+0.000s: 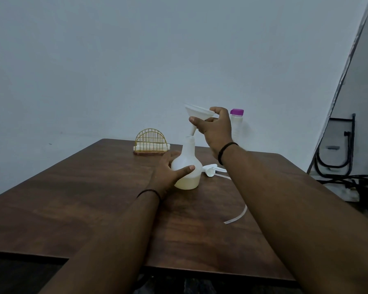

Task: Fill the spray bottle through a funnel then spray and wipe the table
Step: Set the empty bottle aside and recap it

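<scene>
Brown wood fills the lower view: the counter (pixel 94 198) runs back to a pale wall, and all the action sits toward its far edge. Biggest thing on it is the spray bottle (pixel 187 166), white and translucent, standing upright with a shallow layer of yellowish liquid in the bottom. The left hand (pixel 168 172) wraps its base, thumb across the front, fingers round the back. Above it, the right hand (pixel 215 128) grips the rim of the white funnel (pixel 198 115), tilted, its spout tip right at the bottle's open neck; whether it is inside the neck, can't tell. Behind that hand, near the far right corner, stands a clear bottle with a purple cap (pixel 236 122). Along the far edge sits a gold wire napkin holder (pixel 150 143) with white napkins. Just right of the spray bottle lies the trigger head (pixel 210 169), its clear dip tube (pixel 238 215) curling toward the right edge.
</scene>
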